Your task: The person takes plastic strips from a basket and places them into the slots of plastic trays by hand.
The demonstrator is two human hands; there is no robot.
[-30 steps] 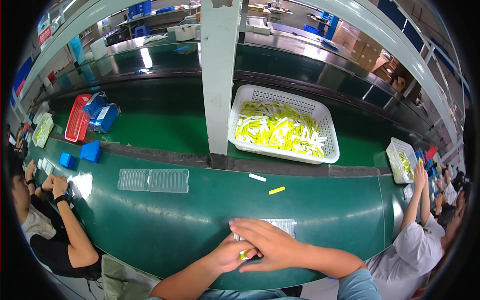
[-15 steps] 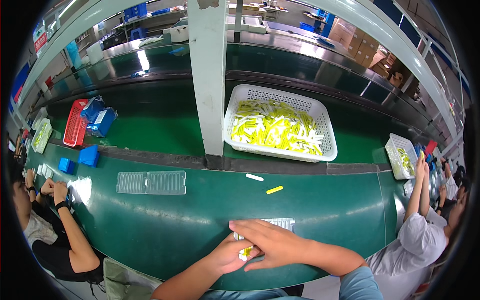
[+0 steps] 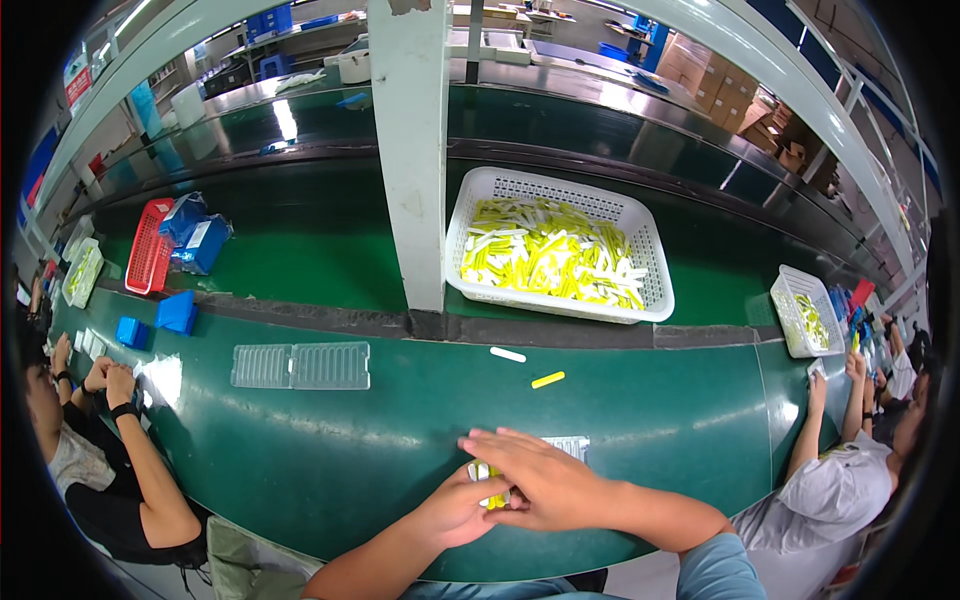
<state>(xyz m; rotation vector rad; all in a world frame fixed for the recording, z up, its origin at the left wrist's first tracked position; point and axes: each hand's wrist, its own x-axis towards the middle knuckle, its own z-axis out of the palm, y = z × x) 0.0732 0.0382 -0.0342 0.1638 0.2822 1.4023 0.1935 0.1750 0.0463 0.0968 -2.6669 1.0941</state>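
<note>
My left hand [image 3: 450,515] is closed around a small bundle of yellow and white sticks [image 3: 487,487], whose ends show between my hands. My right hand [image 3: 555,482] lies across the top of the bundle with its fingers stretched out, hiding much of it. Behind my right hand a clear ribbed plastic case [image 3: 572,446] is partly covered. Ahead of my hands, one white stick [image 3: 508,354] and one yellow stick [image 3: 548,380] lie loose on the green table.
An open clear plastic case [image 3: 300,366] lies to the left. Beyond a grey post [image 3: 415,160] stands a white basket [image 3: 655,290] heaped with sticks. A red basket [image 3: 150,245] and blue boxes [image 3: 175,313] are at left. Co-workers sit on both sides.
My right hand's fingers have lifted and shifted slightly over the bundle, so more yellow and white ends show. At right, a co-worker's arms have lowered and moved apart.
</note>
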